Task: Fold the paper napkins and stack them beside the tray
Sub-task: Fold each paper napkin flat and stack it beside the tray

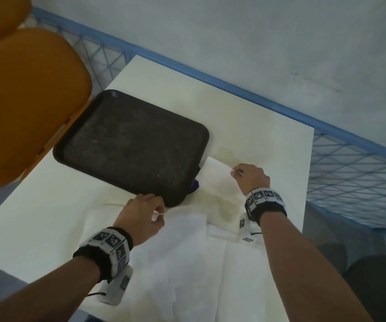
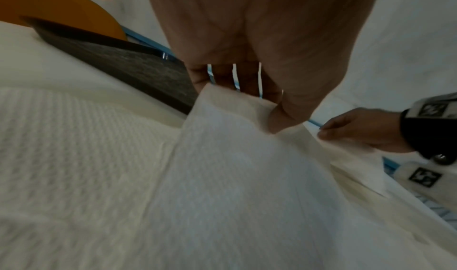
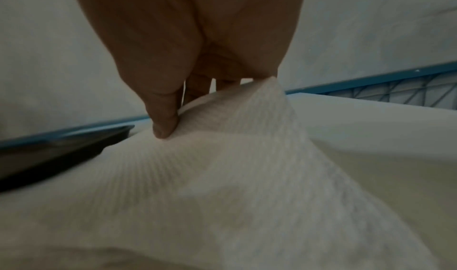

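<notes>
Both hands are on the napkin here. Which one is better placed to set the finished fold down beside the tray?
Probably the right hand: it pinches the napkin over bare table just right of the tray. The left hand pinches its corner at the tray's near edge.

Napkin (image 2: pixel 222 176) corner in left hand (image 2: pixel 259 49)

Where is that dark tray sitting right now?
In the head view, the dark rectangular plastic tray lies left of centre on the white table, beside the orange chair.
</notes>
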Available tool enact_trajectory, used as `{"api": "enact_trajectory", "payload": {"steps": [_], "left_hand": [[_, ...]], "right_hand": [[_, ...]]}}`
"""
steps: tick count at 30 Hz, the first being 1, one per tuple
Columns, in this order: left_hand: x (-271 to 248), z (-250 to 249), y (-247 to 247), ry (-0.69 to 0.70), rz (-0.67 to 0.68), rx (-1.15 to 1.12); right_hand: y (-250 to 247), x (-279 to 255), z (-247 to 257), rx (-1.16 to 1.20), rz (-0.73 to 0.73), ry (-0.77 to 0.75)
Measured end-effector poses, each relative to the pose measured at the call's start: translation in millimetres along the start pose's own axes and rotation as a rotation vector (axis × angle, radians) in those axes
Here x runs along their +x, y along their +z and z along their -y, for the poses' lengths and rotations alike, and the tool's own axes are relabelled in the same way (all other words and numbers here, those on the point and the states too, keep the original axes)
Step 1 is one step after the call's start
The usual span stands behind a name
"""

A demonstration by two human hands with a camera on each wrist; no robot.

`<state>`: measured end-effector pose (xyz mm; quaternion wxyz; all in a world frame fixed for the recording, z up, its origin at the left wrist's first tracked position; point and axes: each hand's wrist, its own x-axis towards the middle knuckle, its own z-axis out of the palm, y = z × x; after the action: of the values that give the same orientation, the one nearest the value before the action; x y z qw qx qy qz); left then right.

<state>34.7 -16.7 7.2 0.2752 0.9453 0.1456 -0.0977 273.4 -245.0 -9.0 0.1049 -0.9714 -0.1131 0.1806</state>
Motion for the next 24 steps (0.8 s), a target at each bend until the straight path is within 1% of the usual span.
{"api": "enact_trajectory", "payload": {"steps": [2, 4, 6, 8, 9, 11, 13, 15, 17, 19, 20, 21, 22, 23, 24], "left_hand": [[0, -5, -6, -0.017, 0.031, -0.062], [1, -11, -9, -0.016, 0.07, -0.103], [4, -16, -11, 0.004, 0.108, -0.145], [5, -24, -13, 0.041, 0.149, -0.147], [6, -30, -14, 0.074, 0.173, -0.114], [5, -38, -18, 0.141, 0.194, -0.094], [1, -45, -30, 0.171, 0.161, -0.193], [-6, -49, -47, 0.174, 0.092, -0.359], [-14, -53, -64, 0.121, 0.015, -0.632], [-20, -51, -73, 0.036, -0.049, -0.939], [-22, -48, -74, -0.017, -0.051, -1.055], [-24, -42, -74, -0.057, -0.043, -1.126], [-25, -35, -73, -0.082, -0.029, -1.156], [-26, -27, -72, -0.093, -0.002, -1.167], [-27, -19, -72, -0.093, 0.033, -1.177]], "right_hand": [[7, 4, -3, -0.153, -0.011, -0.002], [9, 0, -9, -0.188, -0.077, -0.017], [8, -15, -14, -0.036, -0.22, -0.085], [7, -45, -13, 0.233, -0.306, -0.147], [6, -64, -10, 0.37, -0.303, -0.142], [9, -106, -6, 0.638, -0.212, -0.049], [16, -143, -8, 0.828, -0.103, 0.046], [31, -171, -15, 0.922, -0.062, 0.074], [47, -189, -19, 1.041, -0.054, 0.102], [55, -201, -10, 1.274, 0.001, 0.161], [54, -206, 1, 1.37, 0.051, 0.177], [52, -209, 11, 1.393, 0.085, 0.161], [47, -211, 23, 1.35, 0.096, 0.137], [42, -213, 34, 1.312, 0.072, 0.094], [35, -215, 45, 1.336, 0.055, 0.072]]}}
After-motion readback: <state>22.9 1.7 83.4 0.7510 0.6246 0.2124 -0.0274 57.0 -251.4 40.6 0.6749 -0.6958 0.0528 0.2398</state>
